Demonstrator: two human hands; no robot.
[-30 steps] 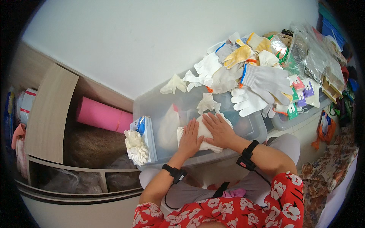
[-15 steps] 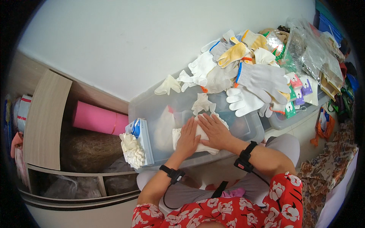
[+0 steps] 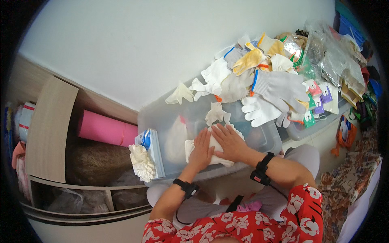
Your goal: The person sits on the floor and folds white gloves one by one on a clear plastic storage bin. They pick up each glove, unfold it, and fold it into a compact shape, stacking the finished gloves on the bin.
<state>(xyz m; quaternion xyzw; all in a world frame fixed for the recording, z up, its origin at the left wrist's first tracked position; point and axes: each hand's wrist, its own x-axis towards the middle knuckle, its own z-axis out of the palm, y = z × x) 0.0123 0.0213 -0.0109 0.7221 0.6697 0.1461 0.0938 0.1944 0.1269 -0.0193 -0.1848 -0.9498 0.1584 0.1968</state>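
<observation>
Your left hand (image 3: 201, 150) and right hand (image 3: 229, 141) lie flat, fingers spread and palms down, on a folded white cloth (image 3: 210, 149) that rests on the lid of a clear plastic storage bin (image 3: 174, 121); neither hand pinches anything, both only press. The cloth sits at the near edge of the lid, just in front of you, with its long axis running roughly left to right and tilted slightly upward toward the right, following the bin's front edge. To flatten it well, judge the pressure evenly: keep both palms level, stroke outward from the middle toward the short ends, and hold the layers aligned so that the fold does not creep. A pile of work gloves (image 3: 259, 87), white, grey and yellow, lies on the far right of the lid, well apart from your hands. A box of pale disposable gloves (image 3: 148, 156) stands against the bin's left end, beside a pink rolled mat (image 3: 106, 129).
</observation>
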